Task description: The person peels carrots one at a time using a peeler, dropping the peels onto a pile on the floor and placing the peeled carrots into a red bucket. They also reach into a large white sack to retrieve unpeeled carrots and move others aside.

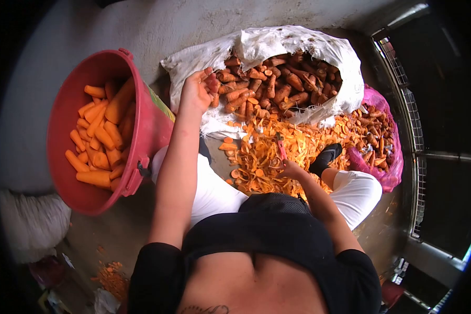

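My left hand (198, 93) is raised at the left side of the torn opening of a white woven sack (188, 65). Its fingers look apart and slightly bent, close to the unpeeled carrots (282, 83) inside; I make out nothing held in them. Lower down, my right hand (293, 169) is closed around the red handle of a peeler (281, 148). The peeler points up over a heap of orange carrot peelings (261, 144) on the floor between my legs. Its blade is small and partly lost against the peelings.
On the left stands a red bucket (136, 112) with peeled carrots (97, 141) in it. A pink bag (391, 180) of carrot pieces lies at the right, near a dark metal-framed grille (413, 125). A white sack (34, 222) rests at lower left, beside scattered scraps (112, 277).
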`<control>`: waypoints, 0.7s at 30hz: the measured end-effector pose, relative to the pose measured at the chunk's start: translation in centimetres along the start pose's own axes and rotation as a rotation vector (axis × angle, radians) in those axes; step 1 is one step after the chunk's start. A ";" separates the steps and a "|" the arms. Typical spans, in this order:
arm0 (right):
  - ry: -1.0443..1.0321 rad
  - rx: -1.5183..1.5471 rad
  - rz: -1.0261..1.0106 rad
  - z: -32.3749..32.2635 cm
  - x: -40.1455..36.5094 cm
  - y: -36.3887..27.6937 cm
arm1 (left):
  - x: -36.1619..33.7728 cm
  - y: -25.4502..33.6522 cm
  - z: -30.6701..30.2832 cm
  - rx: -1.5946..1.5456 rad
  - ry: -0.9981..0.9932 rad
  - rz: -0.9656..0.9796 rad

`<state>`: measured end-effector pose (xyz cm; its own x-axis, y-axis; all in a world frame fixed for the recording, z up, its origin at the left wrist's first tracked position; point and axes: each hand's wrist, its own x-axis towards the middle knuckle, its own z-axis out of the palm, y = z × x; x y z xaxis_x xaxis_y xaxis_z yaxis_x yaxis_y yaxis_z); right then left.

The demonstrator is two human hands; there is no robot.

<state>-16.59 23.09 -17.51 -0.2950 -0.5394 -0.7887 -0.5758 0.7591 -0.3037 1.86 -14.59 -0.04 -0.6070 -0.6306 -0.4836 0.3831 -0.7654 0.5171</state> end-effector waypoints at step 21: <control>0.264 -0.651 -0.075 -4.7 22.5 -15.9 | 1.7 -0.7 3.2 0.373 0.063 0.051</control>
<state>-17.63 -2.77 -27.92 -0.3644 -0.7149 -0.5968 -0.9165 0.3888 0.0939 -1.61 -14.70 1.02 -0.5448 -0.6826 -0.4870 0.1252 -0.6405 0.7577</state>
